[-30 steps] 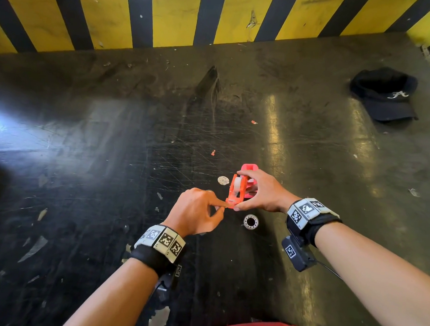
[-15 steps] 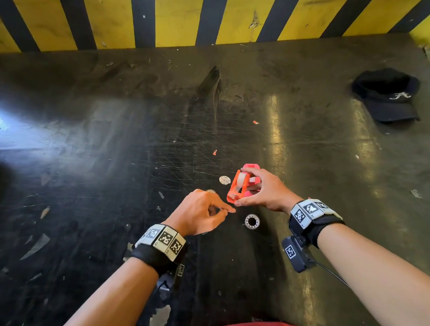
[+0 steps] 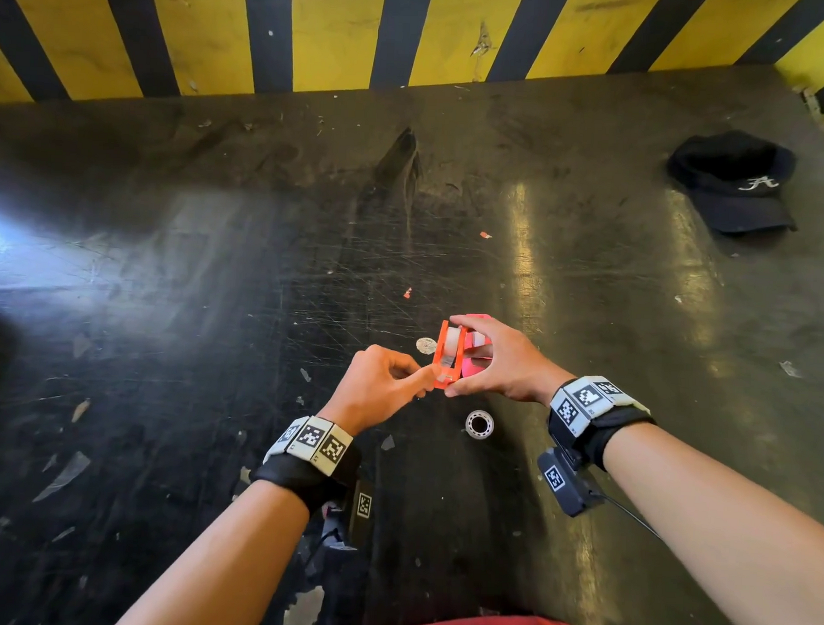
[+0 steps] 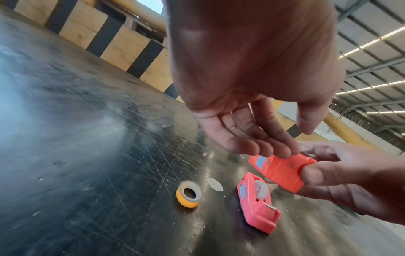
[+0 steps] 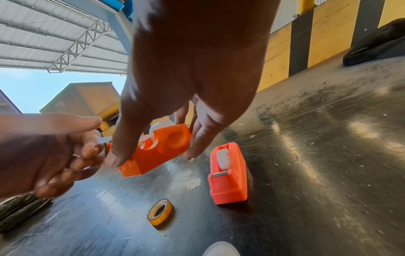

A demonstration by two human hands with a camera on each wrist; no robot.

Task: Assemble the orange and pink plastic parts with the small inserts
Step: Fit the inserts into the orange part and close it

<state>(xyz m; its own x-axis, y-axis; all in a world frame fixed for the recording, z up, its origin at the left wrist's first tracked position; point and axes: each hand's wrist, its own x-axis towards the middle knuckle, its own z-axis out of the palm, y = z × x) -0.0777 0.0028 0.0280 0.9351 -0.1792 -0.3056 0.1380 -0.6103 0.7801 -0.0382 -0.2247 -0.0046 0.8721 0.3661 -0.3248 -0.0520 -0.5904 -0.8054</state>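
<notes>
My right hand (image 3: 451, 356) grips the orange tape dispenser (image 3: 445, 361) (image 5: 157, 150) by its ends, thumb on the front and fingers on the back, lifted off the table. A white roll sits in it, and a loose strip of tape (image 5: 104, 139) runs from the roll to my left hand's fingertips (image 5: 96, 147). My left hand (image 3: 421, 376) (image 4: 295, 142) hovers at the dispenser's front with fingers loosely curled and thumb apart. The pink dispenser (image 4: 256, 207) (image 5: 228, 181) lies on the table just behind, its own roll seated. A loose tape roll (image 3: 479, 424) (image 4: 188, 193) lies nearer me.
The scratched dark table (image 3: 212, 303) carries paper scraps and a round white sticker (image 3: 426, 345). A black cap (image 3: 732, 184) lies at the far right. A yellow and black striped wall (image 3: 318, 34) stands along the back edge.
My left hand drew back from the orange dispenser's front, then came up to it again. My right hand turned the dispenser a little while holding it.
</notes>
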